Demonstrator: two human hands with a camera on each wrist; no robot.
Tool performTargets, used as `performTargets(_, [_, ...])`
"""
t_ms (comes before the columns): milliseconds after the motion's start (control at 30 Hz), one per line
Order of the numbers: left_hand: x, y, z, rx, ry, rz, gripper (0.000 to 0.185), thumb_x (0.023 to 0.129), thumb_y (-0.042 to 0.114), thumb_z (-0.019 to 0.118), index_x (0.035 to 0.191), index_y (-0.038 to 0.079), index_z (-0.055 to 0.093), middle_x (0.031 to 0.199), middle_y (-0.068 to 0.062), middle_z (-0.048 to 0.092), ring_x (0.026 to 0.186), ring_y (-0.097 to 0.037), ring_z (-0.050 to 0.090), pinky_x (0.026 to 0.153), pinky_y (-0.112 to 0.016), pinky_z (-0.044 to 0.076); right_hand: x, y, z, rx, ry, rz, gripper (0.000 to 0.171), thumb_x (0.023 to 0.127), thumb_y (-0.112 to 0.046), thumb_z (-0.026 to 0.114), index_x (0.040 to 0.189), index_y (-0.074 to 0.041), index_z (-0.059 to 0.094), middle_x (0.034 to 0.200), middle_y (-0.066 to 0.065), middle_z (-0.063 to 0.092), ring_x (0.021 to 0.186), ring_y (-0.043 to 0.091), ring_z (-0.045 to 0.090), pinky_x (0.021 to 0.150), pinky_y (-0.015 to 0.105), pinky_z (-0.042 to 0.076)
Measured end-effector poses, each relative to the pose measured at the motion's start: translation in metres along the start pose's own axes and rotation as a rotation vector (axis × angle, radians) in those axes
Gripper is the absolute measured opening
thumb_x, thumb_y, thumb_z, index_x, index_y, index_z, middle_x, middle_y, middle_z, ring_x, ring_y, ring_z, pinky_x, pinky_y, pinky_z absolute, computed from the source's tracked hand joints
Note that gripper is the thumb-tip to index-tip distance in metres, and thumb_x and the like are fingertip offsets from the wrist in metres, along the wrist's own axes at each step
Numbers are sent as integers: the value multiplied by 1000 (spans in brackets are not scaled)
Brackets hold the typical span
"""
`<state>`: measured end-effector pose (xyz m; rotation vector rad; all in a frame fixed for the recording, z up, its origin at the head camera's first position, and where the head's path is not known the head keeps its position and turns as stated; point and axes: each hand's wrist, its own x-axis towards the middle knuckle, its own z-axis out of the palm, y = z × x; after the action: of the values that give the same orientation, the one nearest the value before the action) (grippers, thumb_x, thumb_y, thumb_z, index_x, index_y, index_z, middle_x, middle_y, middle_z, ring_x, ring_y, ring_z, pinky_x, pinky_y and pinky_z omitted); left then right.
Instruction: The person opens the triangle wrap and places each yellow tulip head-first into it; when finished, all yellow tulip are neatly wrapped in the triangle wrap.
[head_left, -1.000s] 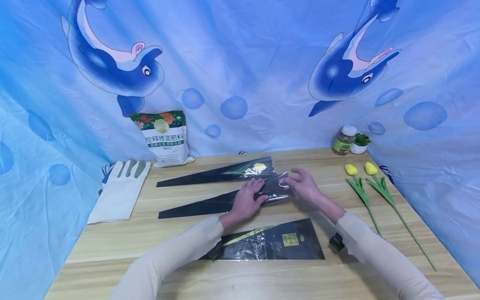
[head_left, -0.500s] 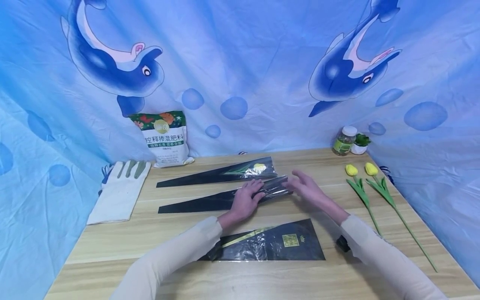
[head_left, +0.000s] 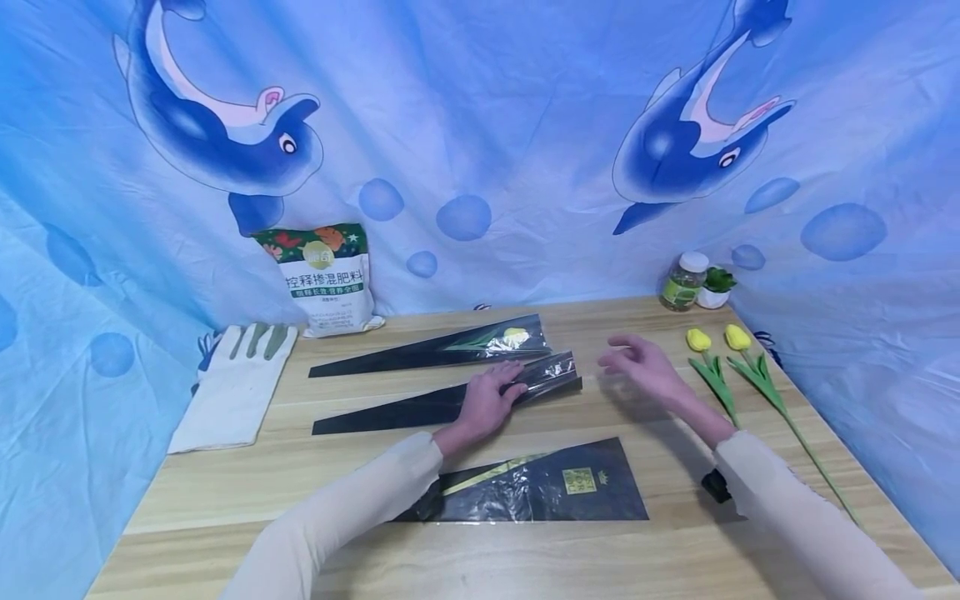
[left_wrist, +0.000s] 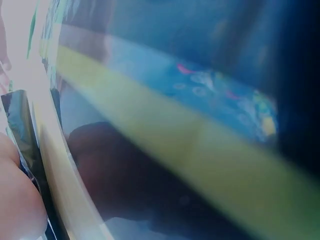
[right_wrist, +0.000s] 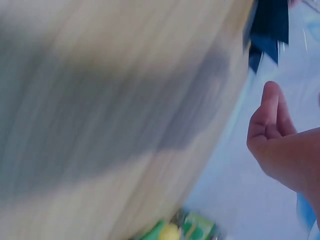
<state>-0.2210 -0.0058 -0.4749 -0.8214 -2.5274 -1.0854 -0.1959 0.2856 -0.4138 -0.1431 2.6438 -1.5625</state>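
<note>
on the wooden table [head_left: 360,492], mid-way back, left hand [head_left: 483,402] pinches the wide mouth of the black flower sleeve [head_left: 420,404]. right hand [head_left: 645,371] hovers relaxed, empty, near two yellow tulips [head_left: 716,350]. risk: slick film slipping, mouth closing.

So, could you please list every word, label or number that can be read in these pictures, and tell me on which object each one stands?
"控释掺混肥料": large dark characters on the white fertilizer bag at the back of the table.
Green band under those characters: print too small to read.
Gold square label on the nearest black sleeve: too small to read.
Green label on the jar: too small to read.
Both wrist views: blurred, no readable text.
</note>
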Motion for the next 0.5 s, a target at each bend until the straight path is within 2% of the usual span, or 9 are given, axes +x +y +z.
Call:
performTargets(100, [0,0,-1,1,-12,-8,37,90,16,75,123,0,68,127,-16,65,122,-35,59,107,-45,43,-8,3,-22,-78,54,-7,48,104,-17,52,140,13,42,116,26,67,103,38,67,86,44,56])
performTargets(233, [1,0,-2,0,-23,-19,36,90,16,75,123,1,69,127,-16,65,122,-34,59,107,-45,42,-19,8,-53,-107,109,-35,40,103,-8,51,133,18,46,109,32,66,91,29,71,69,33,60])
performTargets(367, [2,-1,-3,12,-26,-5,35,91,16,75,122,0,70,125,-16,65,121,-33,60,106,-45,44,-29,17,-82,-177,155,-13,35,100,-3,53,126,20,50,99,33,66,76,21,71,60,36,61])
performTargets(500, [3,-3,-3,23,-26,9,35,91,16,74,121,0,70,125,-16,66,120,-32,61,105,-43,45,-41,27,-104,-288,131,94,36,99,-4,50,125,21,48,94,31,66,72,28,71,62,41,61])
